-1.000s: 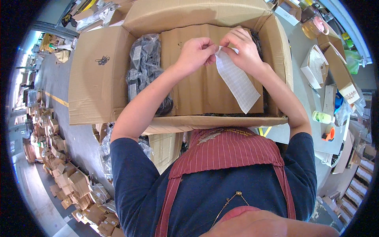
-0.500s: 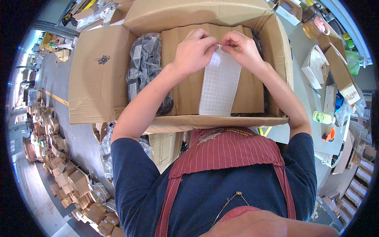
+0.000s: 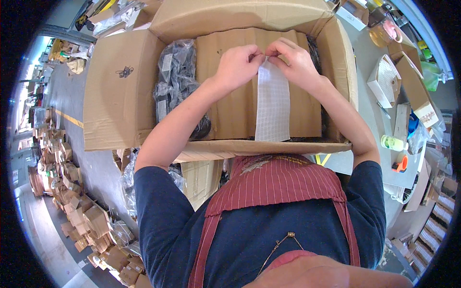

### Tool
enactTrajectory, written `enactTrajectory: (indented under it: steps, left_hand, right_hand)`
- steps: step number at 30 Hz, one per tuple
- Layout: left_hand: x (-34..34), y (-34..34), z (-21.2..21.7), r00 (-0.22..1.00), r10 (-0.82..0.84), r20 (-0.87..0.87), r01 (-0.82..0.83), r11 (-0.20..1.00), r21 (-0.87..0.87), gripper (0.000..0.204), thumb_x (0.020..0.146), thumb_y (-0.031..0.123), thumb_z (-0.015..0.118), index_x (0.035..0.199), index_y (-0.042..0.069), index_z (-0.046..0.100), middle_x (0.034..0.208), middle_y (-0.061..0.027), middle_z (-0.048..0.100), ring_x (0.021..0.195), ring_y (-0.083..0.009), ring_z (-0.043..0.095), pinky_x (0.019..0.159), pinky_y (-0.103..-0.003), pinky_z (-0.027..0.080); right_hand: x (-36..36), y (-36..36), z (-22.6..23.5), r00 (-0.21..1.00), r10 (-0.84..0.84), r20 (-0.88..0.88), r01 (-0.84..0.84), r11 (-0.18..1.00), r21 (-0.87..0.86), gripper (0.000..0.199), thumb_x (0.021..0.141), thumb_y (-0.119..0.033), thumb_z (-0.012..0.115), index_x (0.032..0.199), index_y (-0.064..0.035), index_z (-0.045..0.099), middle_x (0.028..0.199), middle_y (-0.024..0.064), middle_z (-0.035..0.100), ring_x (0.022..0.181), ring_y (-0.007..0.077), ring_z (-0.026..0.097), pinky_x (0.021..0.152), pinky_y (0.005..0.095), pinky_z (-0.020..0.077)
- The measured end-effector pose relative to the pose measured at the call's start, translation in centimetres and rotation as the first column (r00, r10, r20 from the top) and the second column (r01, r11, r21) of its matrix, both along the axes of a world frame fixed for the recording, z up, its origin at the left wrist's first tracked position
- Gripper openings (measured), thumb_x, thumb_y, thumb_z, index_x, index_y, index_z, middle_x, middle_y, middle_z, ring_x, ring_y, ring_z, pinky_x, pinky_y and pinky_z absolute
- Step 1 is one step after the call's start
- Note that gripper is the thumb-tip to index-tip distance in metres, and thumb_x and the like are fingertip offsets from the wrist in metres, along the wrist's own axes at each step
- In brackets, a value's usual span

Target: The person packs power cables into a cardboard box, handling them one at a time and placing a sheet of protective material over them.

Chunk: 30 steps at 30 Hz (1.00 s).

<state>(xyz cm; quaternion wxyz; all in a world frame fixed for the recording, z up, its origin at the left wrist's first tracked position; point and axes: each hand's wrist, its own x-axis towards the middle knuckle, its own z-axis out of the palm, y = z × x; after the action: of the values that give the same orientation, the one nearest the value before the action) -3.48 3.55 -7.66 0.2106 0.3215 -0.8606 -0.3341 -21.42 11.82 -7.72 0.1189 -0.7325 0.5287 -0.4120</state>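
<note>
A long, narrow white sheet with a fine grid pattern (image 3: 273,108), perhaps small labels, hangs from my fingertips. My left hand (image 3: 239,66) pinches its top left corner, and my right hand (image 3: 294,61) pinches the top beside it, thumbs nearly meeting. Behind the sheet, a brown cardboard panel (image 3: 225,115) lies inside a large open carton (image 3: 331,62). Dark items wrapped in clear plastic (image 3: 176,72) fill the carton's left side, partly covered by my left forearm. The exact grip of the fingertips is too small to make out.
A carton flap (image 3: 115,96) spreads out to the left. On the grey table at right are a small white box (image 3: 384,79), a green-labelled bottle (image 3: 394,143) and an orange tape dispenser (image 3: 399,163). Piled cardboard boxes (image 3: 96,223) line the floor at far left.
The sheet has swung slightly right and now hangs straighter, looking narrower. Both hands have shifted a little, with the left fingers curled more tightly at the top edge.
</note>
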Motion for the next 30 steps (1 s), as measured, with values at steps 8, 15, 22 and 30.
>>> enactTrajectory:
  steps: [8, 15, 22, 30]
  left_hand:
    - [0.0, -0.4, 0.2, 0.994, 0.036, -0.1, 0.02, 0.862, 0.506, 0.02, 0.09, 0.024, 0.062, 0.089, 0.004, 0.068, 0.074, -0.0016, 0.065, 0.063, -0.0091, 0.062, 0.053, -0.025, 0.049]
    - [-0.1, -0.6, 0.4, 0.99, 0.094, -0.104, -0.013, 0.8, 0.6, 0.019, 0.09, 0.022, 0.062, 0.089, 0.004, 0.067, 0.075, -0.0021, 0.064, 0.063, -0.0101, 0.061, 0.054, -0.025, 0.049]
    - [0.1, -0.8, 0.1, 0.994, 0.061, -0.09, 0.0, 0.829, 0.559, 0.02, 0.09, 0.023, 0.062, 0.089, 0.003, 0.067, 0.076, -0.0023, 0.064, 0.064, -0.0103, 0.061, 0.054, -0.026, 0.049]
    - [0.1, -1.4, -0.2, 0.997, 0.055, -0.046, -0.018, 0.807, 0.59, 0.019, 0.089, 0.02, 0.06, 0.086, 0.003, 0.067, 0.074, -0.0022, 0.063, 0.063, -0.0105, 0.06, 0.053, -0.026, 0.05]
  right_hand:
    - [0.1, 0.0, 0.3, 0.985, -0.055, -0.164, 0.033, 0.991, -0.133, 0.012, 0.079, 0.0, 0.061, 0.09, -0.0048, 0.057, 0.088, 0.0091, 0.06, 0.082, 0.0295, 0.061, 0.076, 0.0404, 0.0492]
    - [0.2, -0.1, 0.1, 0.976, -0.081, -0.204, 0.037, 0.976, -0.214, 0.017, 0.078, 0.0, 0.061, 0.093, -0.0055, 0.06, 0.093, 0.0091, 0.062, 0.097, 0.0326, 0.058, 0.088, 0.043, 0.0457]
    - [0.2, 0.0, -0.2, 0.968, -0.083, -0.238, 0.025, 0.971, -0.237, 0.021, 0.076, 0.002, 0.061, 0.096, -0.0061, 0.063, 0.098, 0.0098, 0.063, 0.104, 0.0351, 0.056, 0.093, 0.0426, 0.0449]
    - [0.1, 0.0, 0.3, 0.941, -0.044, -0.335, -0.063, 0.952, -0.3, 0.022, 0.07, 0.005, 0.06, 0.088, -0.0073, 0.065, 0.09, 0.0059, 0.064, 0.094, 0.0248, 0.061, 0.102, 0.0427, 0.0396]
